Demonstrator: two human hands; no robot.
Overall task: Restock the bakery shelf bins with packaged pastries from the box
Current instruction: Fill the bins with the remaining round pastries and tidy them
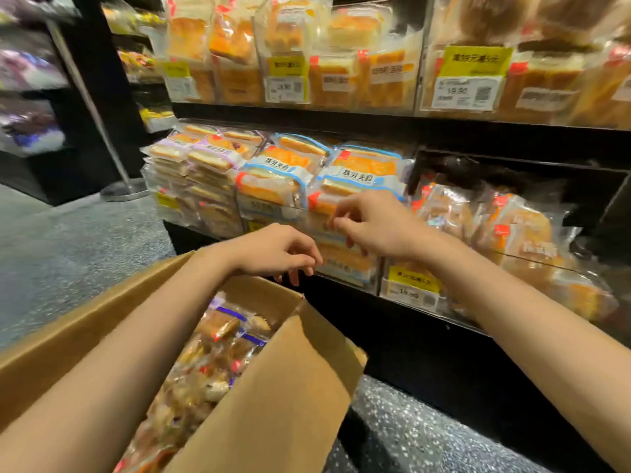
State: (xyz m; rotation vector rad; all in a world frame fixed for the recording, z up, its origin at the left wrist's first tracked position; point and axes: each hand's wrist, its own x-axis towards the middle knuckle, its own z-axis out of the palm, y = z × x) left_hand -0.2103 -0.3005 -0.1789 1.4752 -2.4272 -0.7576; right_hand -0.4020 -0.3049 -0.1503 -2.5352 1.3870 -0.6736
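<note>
- Brown cardboard box at lower left, flaps up, filled with clear-wrapped packaged pastries — purple and red accents on the wrappers.
- Left hand hanging over the far edge of the box, fingers loosely curled downward, holding nothing.
- Right hand raised at the front of the middle bin, fingers loosely bent and slightly spread, tips close to a blue-trimmed packet; contact with the wrapper impossible to confirm through the blur.
- Blue-trimmed sandwich-bread packets stacked high in the clear-fronted middle bin, topmost ones rising above its rim.
- Purple-trimmed packets piled just to the left, overflowing likewise.
- Darker round pastries in clear bags filling the bin to the right.
- Upper shelf packed with toast-like loaves behind clear fronts, yellow price tags stuck on.
- Another yellow tag low on the bin front, beneath the right wrist.
- Speckled grey floor to the left — metal stand base resting on it.
</note>
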